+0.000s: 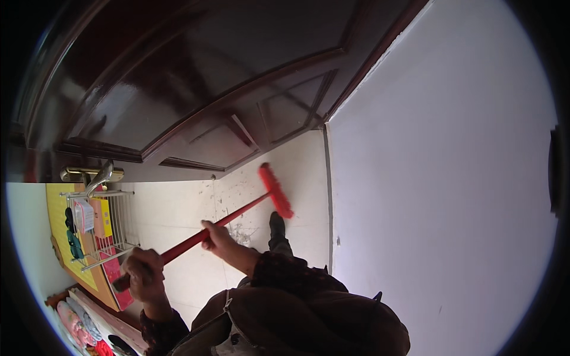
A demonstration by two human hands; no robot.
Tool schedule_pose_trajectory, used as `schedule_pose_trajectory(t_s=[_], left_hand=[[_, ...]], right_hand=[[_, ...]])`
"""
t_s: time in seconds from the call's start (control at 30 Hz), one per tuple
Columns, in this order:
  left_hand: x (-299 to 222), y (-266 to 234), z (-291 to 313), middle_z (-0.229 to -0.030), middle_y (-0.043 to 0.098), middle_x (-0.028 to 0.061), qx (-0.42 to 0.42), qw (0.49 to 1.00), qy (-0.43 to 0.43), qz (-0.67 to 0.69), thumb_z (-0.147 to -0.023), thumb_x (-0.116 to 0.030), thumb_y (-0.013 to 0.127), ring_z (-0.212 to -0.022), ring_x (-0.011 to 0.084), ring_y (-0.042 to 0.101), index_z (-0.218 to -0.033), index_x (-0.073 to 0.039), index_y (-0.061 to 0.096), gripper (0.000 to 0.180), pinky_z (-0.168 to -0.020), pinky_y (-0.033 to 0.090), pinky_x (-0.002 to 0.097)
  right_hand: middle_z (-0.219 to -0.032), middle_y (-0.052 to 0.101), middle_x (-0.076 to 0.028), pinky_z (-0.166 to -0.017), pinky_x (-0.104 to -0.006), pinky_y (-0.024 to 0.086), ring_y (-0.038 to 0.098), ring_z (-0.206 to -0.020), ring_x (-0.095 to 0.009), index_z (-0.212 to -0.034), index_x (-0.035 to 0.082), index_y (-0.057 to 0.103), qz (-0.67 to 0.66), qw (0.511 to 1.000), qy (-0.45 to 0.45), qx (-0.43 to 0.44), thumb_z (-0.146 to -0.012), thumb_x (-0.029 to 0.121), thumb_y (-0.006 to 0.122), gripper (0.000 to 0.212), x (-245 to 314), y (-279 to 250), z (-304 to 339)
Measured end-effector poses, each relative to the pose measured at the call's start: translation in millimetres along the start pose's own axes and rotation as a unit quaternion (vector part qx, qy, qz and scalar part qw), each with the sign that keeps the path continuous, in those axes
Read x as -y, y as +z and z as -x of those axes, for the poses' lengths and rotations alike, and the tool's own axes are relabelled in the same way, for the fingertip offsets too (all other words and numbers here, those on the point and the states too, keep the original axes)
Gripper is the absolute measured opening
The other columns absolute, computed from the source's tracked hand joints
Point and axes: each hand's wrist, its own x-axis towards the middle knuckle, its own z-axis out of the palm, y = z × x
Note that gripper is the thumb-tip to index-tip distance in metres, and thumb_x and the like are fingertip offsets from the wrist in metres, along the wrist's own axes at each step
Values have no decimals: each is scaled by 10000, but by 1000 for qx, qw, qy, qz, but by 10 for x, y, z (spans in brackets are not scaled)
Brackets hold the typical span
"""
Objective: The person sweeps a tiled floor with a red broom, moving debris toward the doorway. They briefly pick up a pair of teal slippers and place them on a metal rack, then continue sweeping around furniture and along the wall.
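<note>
A red broom [276,191] slants across the view, its bristled head down on the pale floor near the corner of door and wall. My left hand [145,275] is closed round the upper end of its red handle. Farther down the same handle, my right hand [219,238] grips it with the fingers wrapped round. Beside the handle lies a patch of grey dust and debris [240,234], and more specks are scattered toward the door. My shoe [276,224] stands just below the broom head.
A dark glossy panelled door [196,89] with a metal lever handle [101,175] fills the upper left. On the right rises a white wall [439,178]. A wire rack [122,219] holding boxes and sunglasses stands at left, with colourful cloth items [77,326] below it.
</note>
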Motion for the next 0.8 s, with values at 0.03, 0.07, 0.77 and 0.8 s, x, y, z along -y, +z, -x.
schedule_pose_trajectory(t_s=[0.03,0.07,0.77,0.8], left_hand=[[82,62,-63,-654,506,140,19,1000,-14,13,-950,-282,472,-453,160,400,-621,-63,360,411,-426,355,280],[243,136,-134,-665,517,144,54,997,-9,50,-950,-272,479,-466,165,420,-630,-52,388,399,-436,366,279],[-220,-588,518,-693,547,131,-21,999,44,-24,-988,-251,444,-504,139,445,-698,2,524,393,-524,390,267],[-332,-744,588,-673,525,118,-25,999,12,-39,-991,-317,441,-479,132,417,-701,4,525,441,-494,367,269]], right_hand=[[-577,496,-79,-323,-302,359,460,-392,-188,-815,31,514,4,999,-31,-22,-880,247,658,268,129,-102,-10],[-571,494,-78,-320,-302,362,463,-392,-188,-830,26,529,11,997,-57,-43,-882,264,658,276,253,-222,-72],[-576,502,-92,-328,-266,318,467,-405,-173,-735,58,465,78,990,113,41,-857,180,591,214,-865,187,-270],[-576,512,-94,-332,-272,330,472,-407,-174,-742,58,474,84,986,128,59,-874,203,589,228,-982,239,-197]])
